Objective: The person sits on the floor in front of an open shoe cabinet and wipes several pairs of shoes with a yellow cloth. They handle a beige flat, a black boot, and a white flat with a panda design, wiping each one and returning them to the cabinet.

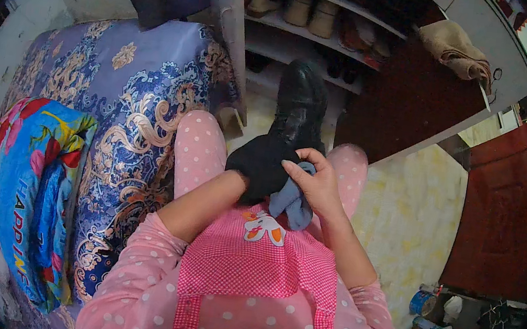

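Fingers [311,158] of the right hand [325,186]: narrow, gripping a grey-blue cloth [294,211] against the boot's [301,97] near edge. Left forearm [203,204] runs into the boot's dark shaft; left hand hidden, finger state cannot be told. Boot: black, between the knees [200,138], toe pointing away. Bed [166,44] left of boot; shelves [269,48] beyond; pale floor [394,212] right.

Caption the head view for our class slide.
Right hand holding a blue-grey cloth at a black boot, left hand hidden.

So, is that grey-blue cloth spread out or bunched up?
Bunched up: the grey-blue cloth hangs in crumpled folds from the right hand, not laid flat.
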`<move>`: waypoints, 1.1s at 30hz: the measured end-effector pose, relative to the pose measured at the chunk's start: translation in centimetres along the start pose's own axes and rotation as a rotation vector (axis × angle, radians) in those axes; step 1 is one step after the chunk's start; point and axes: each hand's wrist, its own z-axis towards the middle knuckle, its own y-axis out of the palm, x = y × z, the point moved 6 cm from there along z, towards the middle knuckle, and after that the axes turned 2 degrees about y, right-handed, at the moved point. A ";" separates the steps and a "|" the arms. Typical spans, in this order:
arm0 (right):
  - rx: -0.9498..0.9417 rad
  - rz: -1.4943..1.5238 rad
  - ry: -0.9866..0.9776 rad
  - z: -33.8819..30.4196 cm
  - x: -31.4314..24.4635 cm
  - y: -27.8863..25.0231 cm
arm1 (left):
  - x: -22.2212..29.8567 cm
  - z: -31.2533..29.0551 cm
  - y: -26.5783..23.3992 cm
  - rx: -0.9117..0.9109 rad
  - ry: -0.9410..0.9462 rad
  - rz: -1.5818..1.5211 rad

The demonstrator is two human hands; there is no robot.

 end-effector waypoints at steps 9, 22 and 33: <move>0.131 -0.088 -0.160 -2.9 0.9 0.3 | 0.0 1.0 0.8 0.114 0.155 0.126; 0.154 -0.318 -0.102 -3.2 1.1 0.7 | 0.3 0.1 1.2 0.138 0.188 0.199; 0.064 -0.240 -0.041 -2.3 3.6 0.4 | 0.6 0.0 0.9 0.124 0.204 0.208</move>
